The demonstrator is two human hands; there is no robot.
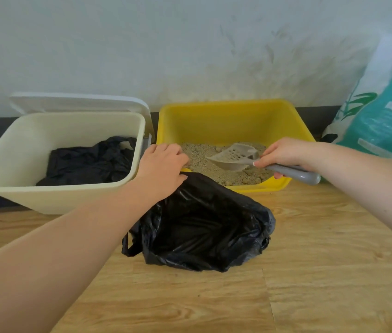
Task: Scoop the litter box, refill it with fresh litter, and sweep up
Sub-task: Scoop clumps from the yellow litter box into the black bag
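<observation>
At centre frame the yellow litter box [226,121] holds sandy litter [202,162]. The right hand [283,153] grips the grey scoop [235,158], its slotted blade resting on the litter. The left hand [162,169] pinches the rim of the open black bag [204,227] on the wooden floor [322,272]. At left, a cream bin [46,195] contains a crumpled black liner [89,162]. A teal litter sack [384,111] leans at right.

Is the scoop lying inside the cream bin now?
No, the right hand holds the scoop over the litter in the yellow litter box.
</observation>
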